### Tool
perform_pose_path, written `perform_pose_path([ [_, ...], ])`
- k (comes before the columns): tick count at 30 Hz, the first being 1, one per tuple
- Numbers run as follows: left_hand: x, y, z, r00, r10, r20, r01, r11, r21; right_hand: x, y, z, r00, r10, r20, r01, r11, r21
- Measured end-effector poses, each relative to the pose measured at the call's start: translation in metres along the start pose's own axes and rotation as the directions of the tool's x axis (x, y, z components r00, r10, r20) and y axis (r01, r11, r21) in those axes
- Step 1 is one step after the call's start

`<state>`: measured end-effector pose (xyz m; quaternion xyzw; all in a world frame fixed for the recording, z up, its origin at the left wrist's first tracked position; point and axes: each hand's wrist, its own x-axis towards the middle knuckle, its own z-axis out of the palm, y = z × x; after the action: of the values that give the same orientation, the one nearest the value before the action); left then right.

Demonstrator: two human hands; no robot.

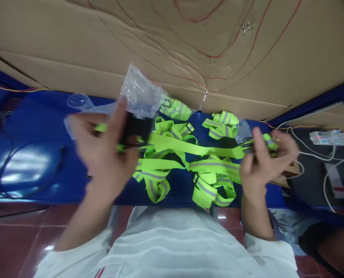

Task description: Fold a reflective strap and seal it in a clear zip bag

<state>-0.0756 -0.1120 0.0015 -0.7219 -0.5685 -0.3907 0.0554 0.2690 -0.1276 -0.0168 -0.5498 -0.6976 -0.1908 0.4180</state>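
Note:
A neon-yellow reflective strap (189,146) with a grey stripe on parts of it stretches between my two hands above the table. My left hand (105,146), smeared by motion, is closed around its left end, where a black piece (136,130) shows at the fingers. Fingers of my right hand (261,158) pinch the other end near dark fittings. Below and behind the taut strap lie more loops of the same webbing (154,179), with another tangle (214,185) to the right. Bundled straps (222,124) rest farther back.
A clear plastic bag (141,90) stands behind my left hand, beside a bagged strap bundle (176,108). Cardboard (102,46) with red wires walls the back of the blue table (44,146). White cables and a power strip (331,137) are at right, near another person's arm (336,247).

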Motion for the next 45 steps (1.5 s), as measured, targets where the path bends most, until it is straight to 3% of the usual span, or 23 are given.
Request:
perform_pose_path([
  [1, -0.008, 0.012, 0.011, 0.995, 0.092, -0.029, -0.089, 0.993, 0.084, -0.004, -0.017, 0.005, 0.998, 0.009, 0.070, -0.010, 1.000, 0.016],
  [2, -0.015, 0.025, 0.022, 0.992, 0.119, 0.038, -0.122, 0.989, 0.083, -0.008, -0.032, 0.008, 0.989, 0.009, 0.148, -0.015, 0.999, 0.039],
  [5, -0.030, 0.057, 0.049, 0.988, 0.107, 0.111, -0.114, 0.992, 0.051, -0.016, -0.062, 0.015, 0.950, 0.027, 0.310, -0.057, 0.994, 0.089],
  [9, -0.034, 0.071, 0.061, 0.987, 0.099, 0.123, -0.109, 0.991, 0.080, -0.017, -0.075, 0.022, 0.946, 0.092, 0.312, -0.139, 0.982, 0.130],
  [13, -0.034, 0.072, 0.064, 0.984, 0.101, 0.149, -0.114, 0.991, 0.075, -0.016, -0.078, 0.027, 0.944, 0.169, 0.282, -0.205, 0.973, 0.104],
  [19, -0.040, 0.077, 0.069, 0.985, 0.102, 0.136, -0.111, 0.992, 0.059, -0.018, -0.090, 0.036, 0.890, 0.196, 0.411, -0.192, 0.980, -0.052],
  [24, -0.045, 0.072, 0.078, 0.982, 0.121, 0.148, -0.127, 0.992, 0.028, -0.028, -0.098, 0.049, 0.932, 0.084, 0.353, -0.163, 0.966, 0.199],
  [29, -0.040, 0.055, 0.065, 0.964, 0.139, 0.226, -0.104, 0.981, -0.162, -0.025, -0.075, 0.042, 0.886, -0.051, 0.462, -0.200, 0.855, 0.478],
  [33, -0.039, 0.040, 0.055, 0.922, 0.206, 0.327, -0.037, 0.890, -0.454, -0.021, -0.057, 0.033, 0.868, -0.058, 0.494, -0.297, 0.737, 0.608],
  [38, -0.049, 0.023, 0.071, 0.965, 0.079, 0.249, 0.112, 0.737, -0.667, -0.019, -0.057, 0.033, 0.888, -0.021, 0.460, -0.284, 0.761, 0.584],
  [42, -0.044, 0.023, 0.074, 0.973, 0.062, 0.222, 0.124, 0.670, -0.732, -0.007, -0.052, 0.030, 0.879, -0.021, 0.477, -0.312, 0.730, 0.608],
  [45, -0.033, 0.032, 0.073, 0.992, -0.013, 0.127, 0.108, 0.625, -0.773, 0.005, -0.050, 0.031, 0.857, -0.159, 0.490, -0.287, 0.643, 0.710],
])
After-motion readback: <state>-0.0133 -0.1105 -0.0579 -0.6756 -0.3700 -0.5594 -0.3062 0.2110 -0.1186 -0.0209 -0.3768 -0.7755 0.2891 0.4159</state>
